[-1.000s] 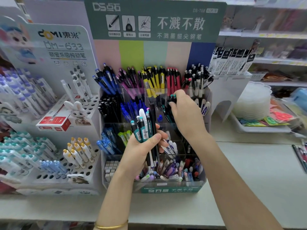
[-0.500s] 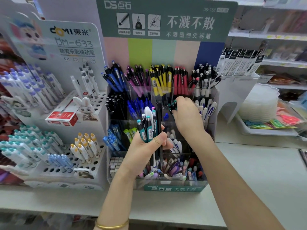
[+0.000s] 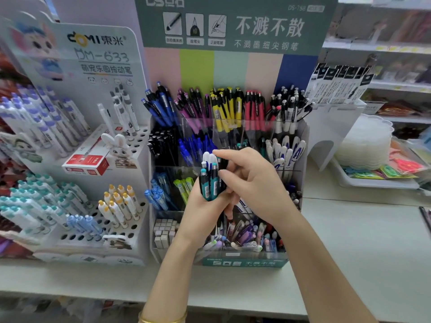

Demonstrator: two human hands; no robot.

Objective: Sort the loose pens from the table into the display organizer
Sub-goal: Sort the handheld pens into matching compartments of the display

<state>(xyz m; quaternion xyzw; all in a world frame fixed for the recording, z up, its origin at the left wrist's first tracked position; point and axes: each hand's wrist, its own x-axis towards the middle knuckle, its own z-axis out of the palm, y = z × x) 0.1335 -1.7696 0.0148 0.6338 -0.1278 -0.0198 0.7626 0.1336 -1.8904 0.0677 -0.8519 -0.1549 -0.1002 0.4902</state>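
Well, at nine o'clock of the display organizer (image 3: 245,262) stands a white rack (image 3: 140,178) of pens. Before the organizer's middle, the left hand (image 3: 198,210) has its fingers curled tight round a bundle of pens (image 3: 210,180). The bundle stands upright, its long axis running six to twelve o'clock, clicker ends at twelve. At three o'clock of the bundle, the right hand (image 3: 254,183) curls its index finger over the tops and sets its thumb against the side, pinching there. Which pen it pinches I cannot tell. A tray (image 3: 373,183) sits at the organizer's three o'clock.
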